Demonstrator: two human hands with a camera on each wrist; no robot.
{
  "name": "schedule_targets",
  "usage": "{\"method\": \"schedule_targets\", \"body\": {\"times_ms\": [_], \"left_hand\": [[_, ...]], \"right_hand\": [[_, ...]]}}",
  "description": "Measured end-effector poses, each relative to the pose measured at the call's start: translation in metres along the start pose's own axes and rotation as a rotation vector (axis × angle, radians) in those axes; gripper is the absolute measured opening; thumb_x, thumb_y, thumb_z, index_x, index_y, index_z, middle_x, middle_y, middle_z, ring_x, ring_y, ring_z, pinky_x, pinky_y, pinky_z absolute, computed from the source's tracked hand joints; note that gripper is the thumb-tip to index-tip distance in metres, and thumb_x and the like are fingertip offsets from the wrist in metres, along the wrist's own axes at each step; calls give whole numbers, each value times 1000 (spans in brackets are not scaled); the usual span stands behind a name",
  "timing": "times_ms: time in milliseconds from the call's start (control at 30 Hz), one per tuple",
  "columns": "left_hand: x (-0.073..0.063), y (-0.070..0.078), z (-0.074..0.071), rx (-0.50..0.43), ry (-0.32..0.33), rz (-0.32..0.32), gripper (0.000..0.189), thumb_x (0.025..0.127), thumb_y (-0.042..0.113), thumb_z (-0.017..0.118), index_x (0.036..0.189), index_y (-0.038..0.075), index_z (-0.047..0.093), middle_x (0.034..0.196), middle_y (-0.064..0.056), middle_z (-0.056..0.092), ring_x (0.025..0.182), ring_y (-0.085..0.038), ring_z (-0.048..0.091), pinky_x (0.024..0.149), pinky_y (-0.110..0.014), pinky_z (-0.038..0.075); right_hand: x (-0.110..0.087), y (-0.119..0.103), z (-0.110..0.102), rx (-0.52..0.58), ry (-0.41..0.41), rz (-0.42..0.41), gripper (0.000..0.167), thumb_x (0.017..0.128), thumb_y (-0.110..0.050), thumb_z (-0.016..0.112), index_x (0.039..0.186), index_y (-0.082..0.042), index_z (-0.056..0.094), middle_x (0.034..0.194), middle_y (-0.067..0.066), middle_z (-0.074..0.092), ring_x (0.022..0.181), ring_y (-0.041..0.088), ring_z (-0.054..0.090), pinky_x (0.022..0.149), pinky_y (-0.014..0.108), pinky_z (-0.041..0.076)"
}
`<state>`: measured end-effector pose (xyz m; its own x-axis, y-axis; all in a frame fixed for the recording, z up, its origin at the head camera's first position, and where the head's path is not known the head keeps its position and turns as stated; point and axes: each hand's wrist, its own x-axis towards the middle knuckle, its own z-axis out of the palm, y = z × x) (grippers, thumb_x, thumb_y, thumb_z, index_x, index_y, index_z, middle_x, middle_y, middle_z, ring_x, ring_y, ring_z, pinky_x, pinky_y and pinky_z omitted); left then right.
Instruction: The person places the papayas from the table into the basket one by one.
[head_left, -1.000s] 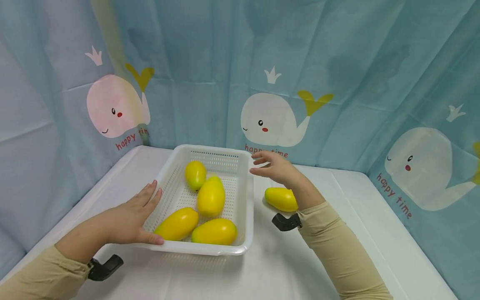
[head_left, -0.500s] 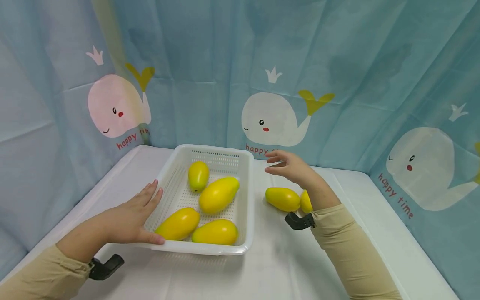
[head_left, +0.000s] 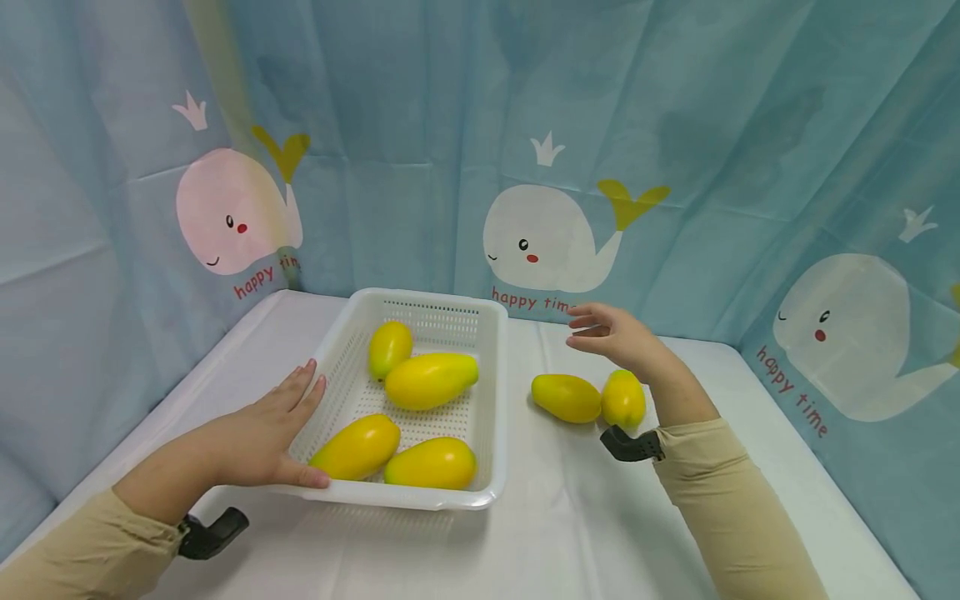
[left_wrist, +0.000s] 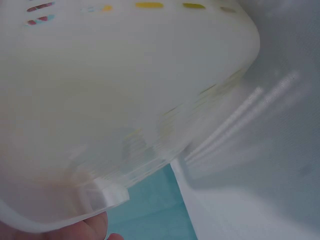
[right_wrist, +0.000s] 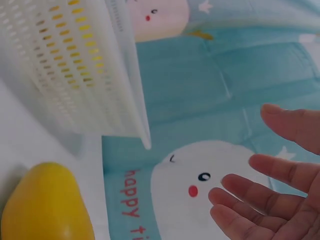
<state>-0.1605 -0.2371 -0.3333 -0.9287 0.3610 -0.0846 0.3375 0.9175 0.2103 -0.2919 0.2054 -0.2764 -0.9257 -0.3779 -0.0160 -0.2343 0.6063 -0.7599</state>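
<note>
While the left hand (head_left: 258, 437) lies fingers spread along the left side of the white basket (head_left: 491, 400), thumb on the near rim, the right hand (head_left: 618, 337) hangs empty, fingers loosely bent. Four yellow fruits (head_left: 431, 382) inside; two more, a left fruit (head_left: 566, 398) and a right fruit (head_left: 623, 398), side by side on the bench (head_left: 540, 533), right of basket. Reads as between grasps, fruit handled singly. Next grasp probably wants a wide, rounded hold; any reach inside must clear the right wall. Curtain (head_left: 420, 225) hangs along the far edge.
</note>
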Motion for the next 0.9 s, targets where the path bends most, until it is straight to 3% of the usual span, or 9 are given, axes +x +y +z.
{"method": "schedule_targets", "body": {"times_ms": [533, 900], "left_hand": [[0, -1, 1, -2, -5, -4, 128, 56, 80, 56, 145, -1, 12, 151, -21, -4, 137, -41, 7, 99, -61, 24], [0, -2, 1, -1, -4, 0, 129, 56, 81, 55, 145, 0, 11, 152, -20, -5, 137, -40, 7, 100, -60, 25]], "right_hand": [[-24, 58, -22, -47, 48, 121, 59, 87, -33, 62, 135, -7, 39, 133, 18, 46, 120, 35, 45, 100, 57, 31], [-25, 94, -10, -127, 101, 251, 57, 86, -33, 63, 133, -9, 42, 134, 19, 44, 123, 37, 40, 95, 57, 37]]}}
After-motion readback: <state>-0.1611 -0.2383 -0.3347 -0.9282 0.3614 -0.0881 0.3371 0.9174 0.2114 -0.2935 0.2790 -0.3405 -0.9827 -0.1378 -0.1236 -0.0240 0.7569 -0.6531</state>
